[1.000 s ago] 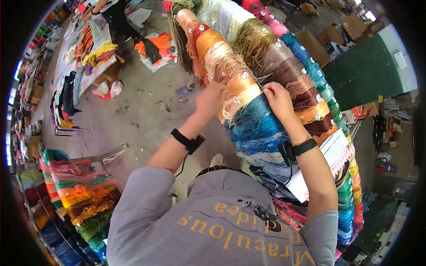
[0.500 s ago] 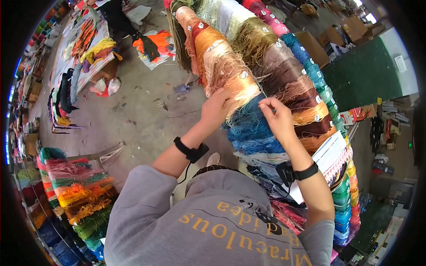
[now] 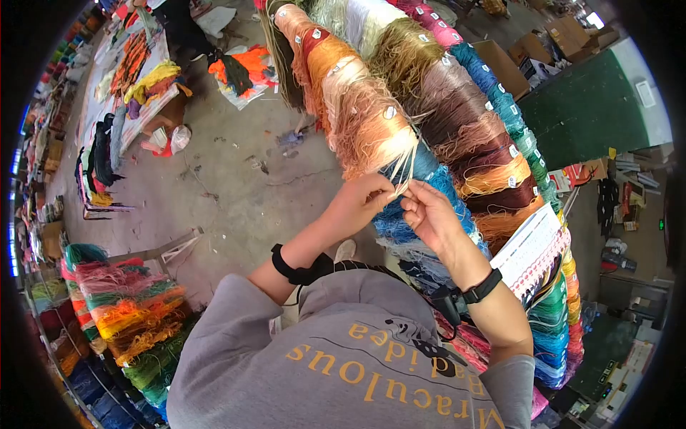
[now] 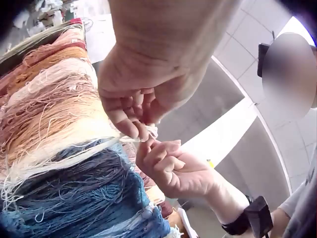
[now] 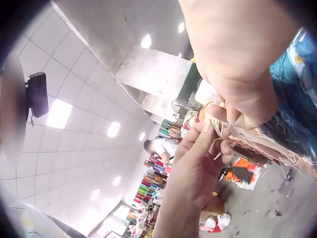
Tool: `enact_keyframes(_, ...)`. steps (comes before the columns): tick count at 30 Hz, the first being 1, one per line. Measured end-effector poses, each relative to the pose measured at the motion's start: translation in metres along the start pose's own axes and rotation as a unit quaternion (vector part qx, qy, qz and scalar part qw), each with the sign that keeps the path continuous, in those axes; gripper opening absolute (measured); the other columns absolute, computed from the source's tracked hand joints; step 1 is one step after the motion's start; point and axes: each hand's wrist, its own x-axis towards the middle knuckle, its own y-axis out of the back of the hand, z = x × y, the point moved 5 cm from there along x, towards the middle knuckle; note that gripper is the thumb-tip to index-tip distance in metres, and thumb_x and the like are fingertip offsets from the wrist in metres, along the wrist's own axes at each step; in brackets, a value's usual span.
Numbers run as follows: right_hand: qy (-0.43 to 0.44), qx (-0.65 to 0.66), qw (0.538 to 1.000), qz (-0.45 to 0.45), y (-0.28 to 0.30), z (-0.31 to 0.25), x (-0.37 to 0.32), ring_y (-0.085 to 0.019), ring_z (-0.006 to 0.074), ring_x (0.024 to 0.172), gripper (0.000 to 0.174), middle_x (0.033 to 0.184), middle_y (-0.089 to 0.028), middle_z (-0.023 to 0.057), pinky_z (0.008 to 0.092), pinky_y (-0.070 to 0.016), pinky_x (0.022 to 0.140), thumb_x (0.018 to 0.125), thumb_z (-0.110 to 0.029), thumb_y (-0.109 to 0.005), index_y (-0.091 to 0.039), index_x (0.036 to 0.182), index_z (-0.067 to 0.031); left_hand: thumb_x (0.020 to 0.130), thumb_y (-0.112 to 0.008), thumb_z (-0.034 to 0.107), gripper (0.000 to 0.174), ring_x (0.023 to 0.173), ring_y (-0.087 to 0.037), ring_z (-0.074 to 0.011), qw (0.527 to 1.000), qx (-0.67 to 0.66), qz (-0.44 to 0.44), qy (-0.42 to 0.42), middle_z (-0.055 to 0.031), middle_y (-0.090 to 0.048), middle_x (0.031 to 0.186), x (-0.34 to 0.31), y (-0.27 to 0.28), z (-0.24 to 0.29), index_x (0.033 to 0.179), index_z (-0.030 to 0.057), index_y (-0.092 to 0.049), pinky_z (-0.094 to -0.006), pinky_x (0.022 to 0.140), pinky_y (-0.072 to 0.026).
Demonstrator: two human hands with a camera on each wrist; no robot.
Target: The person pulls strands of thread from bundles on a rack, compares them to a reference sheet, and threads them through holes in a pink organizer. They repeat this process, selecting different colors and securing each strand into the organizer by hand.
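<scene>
A thin bunch of cream yarn strands (image 3: 409, 166) is shown pinched between the curled fingertips of the left hand (image 3: 359, 204) and the right hand (image 3: 427, 214), which meet. The strands are seen hanging from the peach-and-cream yarn skein (image 3: 371, 121), stretched across the blue yarn skein (image 3: 444, 184) just below.

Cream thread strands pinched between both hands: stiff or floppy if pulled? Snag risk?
Likely floppy: the thin cream thread strands only run straight where left hand and right hand pinch them taut. Probably very light, being a few fine threads. They may snag, since they emerge from the tangled peach thread hank beside the blue thread hank.
</scene>
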Motion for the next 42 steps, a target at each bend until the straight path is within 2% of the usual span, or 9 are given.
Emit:
enact_keyframes(2,0.004,0.030,1.000,-0.005,-0.003,0.001,0.001,-0.053,0.0083,0.063,0.013,0.084,-0.061,0.0032,0.0193,-0.0383,0.048,0.092,-0.015,-0.055,-0.054,0.098,-0.0037,0.093,-0.053,0.015,0.015,0.061,-0.051,-0.0074,0.984,-0.150,0.040,0.089,-0.0009,-0.055,0.076,0.007,0.007,-0.011,0.095,0.0016,-0.059,-0.0216,0.056,-0.0439)
enact_keyframes(6,-0.006,0.016,1.000,-0.011,-0.010,0.007,0.003,-0.055,0.0081,0.065,0.012,0.085,-0.063,0.0033,0.0186,-0.0415,0.053,0.092,-0.015,-0.054,-0.055,0.098,-0.0040,0.093,-0.053,0.021,0.019,0.061,-0.050,-0.0066,0.955,-0.212,0.018,0.205,0.0012,-0.055,0.075,0.021,0.016,-0.046,0.096,0.0033,-0.061,-0.0217,0.055,-0.0420)
enact_keyframes(8,-0.009,0.010,1.000,-0.012,-0.010,0.010,0.002,-0.055,0.0079,0.066,0.012,0.086,-0.063,0.0034,0.0186,-0.0426,0.054,0.092,-0.015,-0.053,-0.056,0.099,-0.0042,0.092,-0.055,0.022,0.020,0.057,-0.047,-0.0058,0.936,-0.206,-0.128,0.255,0.0020,-0.056,0.075,0.025,0.004,-0.055,0.099,0.0042,-0.061,-0.0207,0.051,-0.0383)
enact_keyframes(12,0.003,-0.006,1.000,-0.006,-0.012,0.010,0.001,-0.055,0.0076,0.066,0.013,0.088,-0.064,0.0036,0.0193,-0.0436,0.056,0.094,-0.016,-0.051,-0.055,0.096,-0.0046,0.092,-0.055,0.022,0.018,0.053,-0.043,-0.0054,0.932,-0.269,-0.135,0.200,0.0019,-0.056,0.075,0.033,0.003,-0.057,0.098,0.0058,-0.059,-0.0192,0.047,-0.0340)
enact_keyframes(15,0.035,-0.014,0.999,0.025,-0.016,0.008,-0.006,-0.054,0.0075,0.065,0.013,0.090,-0.064,0.0040,0.0195,-0.0440,0.057,0.094,-0.017,-0.050,-0.055,0.095,-0.0048,0.089,-0.059,0.020,0.016,0.047,-0.044,-0.0048,0.931,-0.304,-0.011,0.200,0.0012,-0.054,0.068,0.038,0.022,-0.056,0.094,0.0047,-0.060,-0.0201,0.042,-0.0334)
enact_keyframes(17,0.053,-0.013,0.997,0.045,-0.018,0.008,-0.010,-0.054,0.0074,0.065,0.013,0.091,-0.064,0.0043,0.0195,-0.0441,0.058,0.095,-0.017,-0.049,-0.055,0.095,-0.0050,0.088,-0.060,0.020,0.014,0.051,-0.043,-0.0042,0.867,-0.443,-0.042,0.225,0.0035,-0.052,0.068,0.037,0.031,-0.046,0.090,0.0066,-0.059,-0.0186,0.044,-0.0316)
enact_keyframes(23,0.096,-0.009,0.995,0.001,-0.018,0.017,-0.017,-0.053,0.0078,0.065,0.013,0.092,-0.063,0.0066,0.0207,-0.0447,0.061,0.095,-0.019,-0.050,-0.053,0.093,-0.0065,0.089,-0.061,0.024,0.018,0.051,-0.039,-0.0036,0.909,-0.334,-0.090,0.234,0.0059,-0.046,0.064,0.037,0.028,-0.067,0.091,0.0061,-0.059,-0.0185,0.045,-0.0292)
enact_keyframes(29,0.092,0.009,0.996,0.003,-0.012,0.027,-0.017,-0.054,0.0093,0.066,0.013,0.088,-0.062,0.0068,0.0213,-0.0451,0.062,0.096,-0.017,-0.047,-0.052,0.091,-0.0057,0.091,-0.058,0.027,0.019,0.055,-0.036,-0.0007,0.893,-0.313,-0.203,0.252,0.0071,-0.050,0.071,0.029,0.018,-0.075,0.087,0.0088,-0.059,-0.0179,0.047,-0.0251)
enact_keyframes(42,0.083,0.005,0.996,0.020,-0.003,0.034,-0.015,-0.056,0.0111,0.067,0.014,0.086,-0.061,0.0074,0.0228,-0.0470,0.063,0.097,-0.018,-0.047,-0.052,0.091,-0.0066,0.093,-0.054,0.027,0.022,0.053,-0.033,-0.0029,0.894,-0.324,-0.190,0.246,0.0077,-0.040,0.063,0.029,0.016,-0.081,0.079,0.0106,-0.053,-0.0193,0.047,-0.0246)
